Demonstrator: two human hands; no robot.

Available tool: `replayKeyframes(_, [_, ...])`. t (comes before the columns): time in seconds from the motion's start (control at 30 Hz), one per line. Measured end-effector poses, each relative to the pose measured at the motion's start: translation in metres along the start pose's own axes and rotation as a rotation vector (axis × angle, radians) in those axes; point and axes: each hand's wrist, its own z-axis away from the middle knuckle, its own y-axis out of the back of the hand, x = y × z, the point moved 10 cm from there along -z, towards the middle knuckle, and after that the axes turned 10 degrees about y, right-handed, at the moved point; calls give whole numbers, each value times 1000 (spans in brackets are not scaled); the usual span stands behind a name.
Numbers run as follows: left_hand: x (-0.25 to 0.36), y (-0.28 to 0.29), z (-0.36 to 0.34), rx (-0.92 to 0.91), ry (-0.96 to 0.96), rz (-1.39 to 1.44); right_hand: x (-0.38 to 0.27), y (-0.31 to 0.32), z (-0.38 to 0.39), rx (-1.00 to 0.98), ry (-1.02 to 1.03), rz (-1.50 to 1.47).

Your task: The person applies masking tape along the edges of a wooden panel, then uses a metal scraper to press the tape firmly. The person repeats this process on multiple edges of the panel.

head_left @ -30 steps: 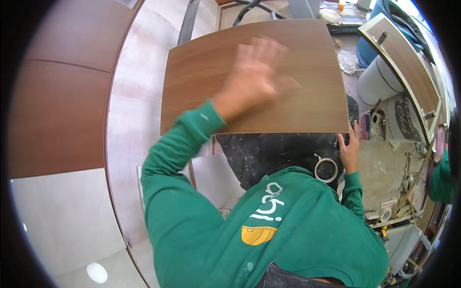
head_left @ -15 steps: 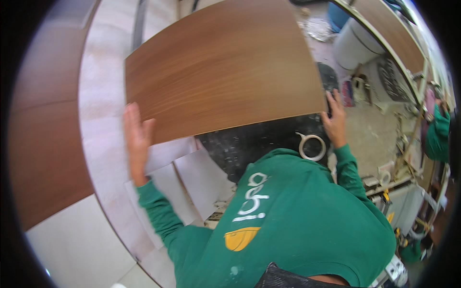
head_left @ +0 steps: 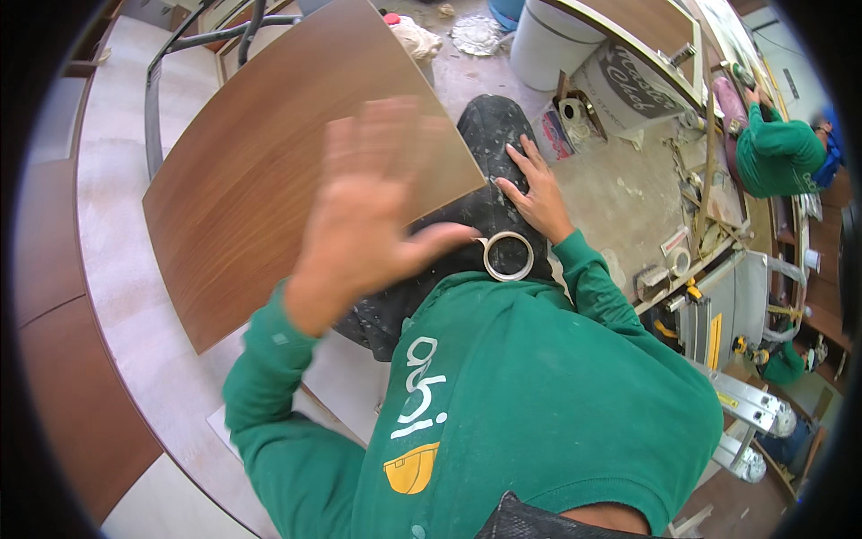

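A wood-grain board (head_left: 260, 189) lies tilted in front of me, one corner near my right leg. Above its near part my left hand (head_left: 359, 207) is raised, fingers stretched out and thumb apart, slightly smeared by motion, holding nothing; it hides part of the board. Flat on my dark, dusty trouser leg (head_left: 489, 121) rests my right hand (head_left: 539, 189), its fingers spread, just beside the board's corner. A roll of masking tape (head_left: 508, 257) sits at my lap, a short end sticking out.
White buckets (head_left: 557, 45) stand ahead. At right are a cluttered wooden ledge (head_left: 700, 242), a ladder (head_left: 745, 404) and a person in a green sweatshirt (head_left: 781, 153) holding a tool. A dark metal frame (head_left: 154, 117) stands at the far left, beside a pale panel (head_left: 112, 198).
My left hand has left the board's left edge and swung up over it. My right hand has come off the board's corner onto my leg. The view has turned rightward.
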Motion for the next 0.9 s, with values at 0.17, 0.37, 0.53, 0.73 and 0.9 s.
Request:
replayKeyframes(0.17, [198, -91, 14, -554, -554, 766, -7, 23, 3, 163, -14, -298])
replayKeyframes(0.37, [112, -118, 14, -95, -153, 969, 34, 68, 66, 232, -384, -431])
replayKeyframes(0.53, [-33, -180, 76, -134, 423, 877, -47, 85, 88, 41, -8, 5])
replayKeyframes(0.73, [-30, -208, 98, -209, 499, 1039, -93, 30, 105, -365, 410, 147])
replayKeyframes(0.9, [-20, -174, 75, -164, 465, 1080, -76, 65, 89, -307, 195, -209])
